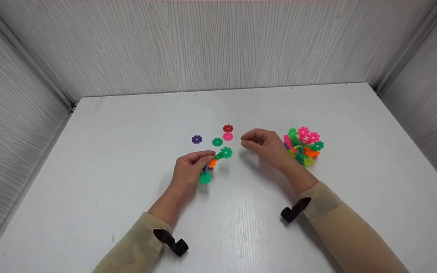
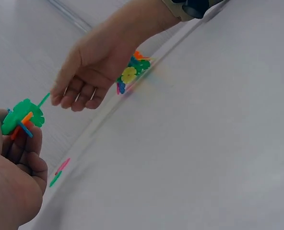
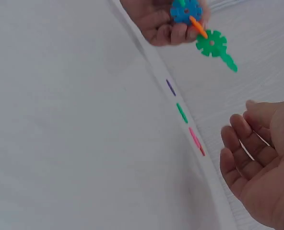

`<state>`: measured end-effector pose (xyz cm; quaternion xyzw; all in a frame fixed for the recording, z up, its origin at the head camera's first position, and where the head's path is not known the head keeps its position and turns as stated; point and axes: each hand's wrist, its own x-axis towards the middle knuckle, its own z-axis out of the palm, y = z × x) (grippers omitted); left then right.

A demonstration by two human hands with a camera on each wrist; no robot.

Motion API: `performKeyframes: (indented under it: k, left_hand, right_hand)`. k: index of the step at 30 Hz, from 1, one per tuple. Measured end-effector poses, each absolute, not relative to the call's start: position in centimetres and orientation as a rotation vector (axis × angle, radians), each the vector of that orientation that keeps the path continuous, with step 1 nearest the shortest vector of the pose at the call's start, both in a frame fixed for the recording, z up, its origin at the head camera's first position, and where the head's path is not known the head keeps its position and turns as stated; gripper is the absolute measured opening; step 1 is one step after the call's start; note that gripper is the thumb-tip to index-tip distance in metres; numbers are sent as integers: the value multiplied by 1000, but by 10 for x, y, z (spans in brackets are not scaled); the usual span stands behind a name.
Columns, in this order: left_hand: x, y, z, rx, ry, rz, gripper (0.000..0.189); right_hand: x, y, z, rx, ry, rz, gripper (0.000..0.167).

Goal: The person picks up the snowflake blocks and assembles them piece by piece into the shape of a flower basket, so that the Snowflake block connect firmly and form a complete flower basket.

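My left hand [image 1: 186,172] pinches a small chain of notched plastic flower discs [image 1: 226,152] between thumb and fingers, above the table. Green, orange and blue discs are slotted into one another; in the right wrist view the blue disc [image 3: 180,14] lies against the fingers, and a green one sticks out at the free end. To the right of the chain hovers my right hand [image 1: 266,146], its fingers loosely bent and nothing between them. Just beyond the hands lie loose discs: a purple one [image 1: 197,139], a green one [image 1: 217,142], a pink one [image 1: 227,136] and a red one [image 1: 228,128].
A heap of mixed flower discs [image 1: 309,147] sits right of the right hand, partly behind it. The white table [image 1: 127,129] ends at a wood-grain panel [image 1: 218,45] at the back, with panels on both sides. Black wrist mounts [image 1: 175,244] are strapped over the sleeves.
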<state>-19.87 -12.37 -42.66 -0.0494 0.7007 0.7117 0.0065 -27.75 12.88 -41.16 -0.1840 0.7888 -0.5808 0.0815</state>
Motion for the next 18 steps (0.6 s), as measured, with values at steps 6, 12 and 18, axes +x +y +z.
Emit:
performKeyframes:
  k: [6,12,18]
  left_hand:
    - [-203,-128,-430,-250,2107,2314,22]
    - [-204,-127,-430,-236,2089,2320,24]
    - [-204,-130,-428,-229,2109,2294,26]
  right_hand:
    - [-312,110,-415,-422,2507,-1463,29]
    - [-324,93,-419,-545,2602,-1190,37]
    - [-320,94,-420,-666,2659,-1040,24]
